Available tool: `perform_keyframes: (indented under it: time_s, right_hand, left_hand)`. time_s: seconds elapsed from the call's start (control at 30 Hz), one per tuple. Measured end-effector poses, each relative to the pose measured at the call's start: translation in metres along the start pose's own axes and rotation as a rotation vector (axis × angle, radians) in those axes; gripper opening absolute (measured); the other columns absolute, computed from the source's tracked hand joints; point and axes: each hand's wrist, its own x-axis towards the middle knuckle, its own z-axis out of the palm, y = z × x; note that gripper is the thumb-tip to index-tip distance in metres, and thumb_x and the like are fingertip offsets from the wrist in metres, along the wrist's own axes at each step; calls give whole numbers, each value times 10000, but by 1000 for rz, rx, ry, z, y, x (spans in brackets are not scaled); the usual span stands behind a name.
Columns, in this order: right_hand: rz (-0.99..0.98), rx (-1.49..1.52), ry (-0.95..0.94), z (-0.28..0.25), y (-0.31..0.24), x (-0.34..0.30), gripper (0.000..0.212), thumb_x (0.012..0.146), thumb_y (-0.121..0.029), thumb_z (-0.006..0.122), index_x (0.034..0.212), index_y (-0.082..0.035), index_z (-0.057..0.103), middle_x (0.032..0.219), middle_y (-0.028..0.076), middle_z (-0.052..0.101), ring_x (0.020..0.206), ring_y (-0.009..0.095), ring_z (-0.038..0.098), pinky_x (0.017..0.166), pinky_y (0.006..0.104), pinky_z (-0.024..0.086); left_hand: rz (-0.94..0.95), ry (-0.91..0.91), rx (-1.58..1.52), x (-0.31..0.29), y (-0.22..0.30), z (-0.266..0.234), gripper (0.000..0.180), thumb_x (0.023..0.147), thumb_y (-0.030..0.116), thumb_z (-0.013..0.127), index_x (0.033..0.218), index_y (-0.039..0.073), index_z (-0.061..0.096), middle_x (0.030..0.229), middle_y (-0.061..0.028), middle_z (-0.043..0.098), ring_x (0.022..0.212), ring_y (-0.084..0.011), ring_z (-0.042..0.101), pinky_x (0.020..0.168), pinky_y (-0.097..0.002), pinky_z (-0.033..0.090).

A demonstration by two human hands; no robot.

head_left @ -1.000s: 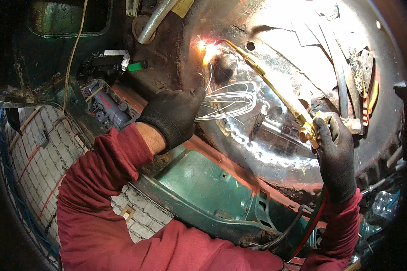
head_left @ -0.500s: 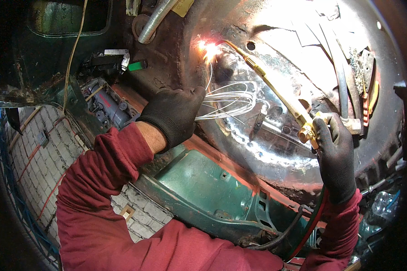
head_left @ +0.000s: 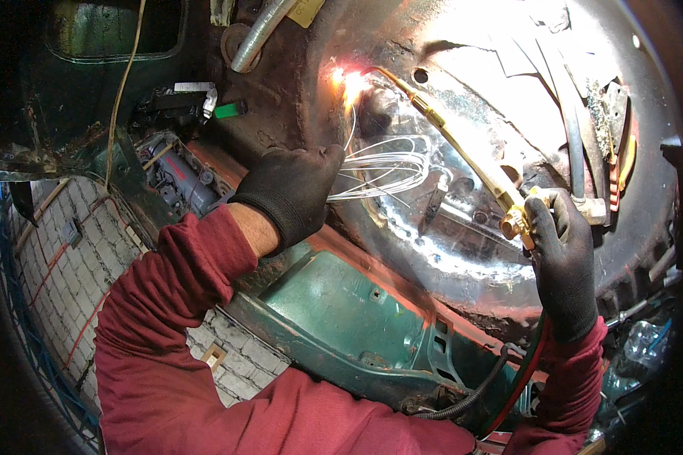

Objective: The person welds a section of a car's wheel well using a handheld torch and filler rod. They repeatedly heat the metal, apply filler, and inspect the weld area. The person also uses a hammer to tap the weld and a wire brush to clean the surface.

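My left hand (head_left: 296,186), in a black glove, is closed on a coil of thin welding wire (head_left: 391,173). One end of the wire rises from my fingers to a bright glowing spot (head_left: 350,82) on a rounded metal panel (head_left: 501,292). In my right hand (head_left: 565,262), also gloved in black, is a brass gas welding torch (head_left: 463,155), gripped by its valve end. The torch's bent tip meets the glow from the right, and the glare hides the exact contact. A bright rough weld seam (head_left: 432,254) curves below the coil.
A green painted metal part (head_left: 341,303) lies below my hands. Red and dark hoses (head_left: 517,387) run beneath my right wrist. Pliers with yellow and red handles (head_left: 621,167) and a black hose (head_left: 573,129) are at the right. A clear plastic bottle (head_left: 645,341) lies at the lower right.
Both hands, the torch and the wire hold nearly the same place. The glow has changed shape, with fewer sparks and a more orange streak downward.
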Motion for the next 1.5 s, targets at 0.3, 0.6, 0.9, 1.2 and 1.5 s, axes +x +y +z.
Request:
perform_keyframes:
  time_s: [0.3,0.6,0.9,1.2,1.5]
  right_hand:
    - [97,58,-15,-1,-6,2,306,1116,-217,594,930,22,553,768,52,482,736,105,439,656,314,395]
    - [38,21,3,1,-3,0,308,1118,-224,585,934,21,560,761,60,485,736,107,443,663,317,404]
    - [114,138,15,3,-4,2,315,1110,-226,595,922,23,554,761,64,487,734,112,436,656,322,398]
    - [18,4,-8,0,-1,0,298,1108,-210,594,930,26,560,773,55,495,739,105,451,663,311,405]
    - [139,105,-14,0,-7,2,291,1099,-212,601,959,43,590,790,84,553,758,112,491,685,317,439]
  left_hand:
    - [-6,5,30,-2,7,-7,295,871,24,689,1156,19,613,991,-235,759,947,-428,772,856,-521,616]
    - [28,44,25,1,-2,4,427,820,75,749,1214,44,588,902,-223,723,893,-456,727,799,-567,578]
    - [-9,5,29,0,7,-7,284,857,24,691,1136,23,638,1008,-225,755,957,-421,770,853,-515,614]
    - [-3,10,32,0,6,-5,290,860,28,685,1147,17,642,1028,-227,755,976,-413,770,863,-518,612]
    - [11,-3,44,2,3,-2,306,872,41,686,1172,13,636,1032,-226,756,977,-409,774,849,-508,624]
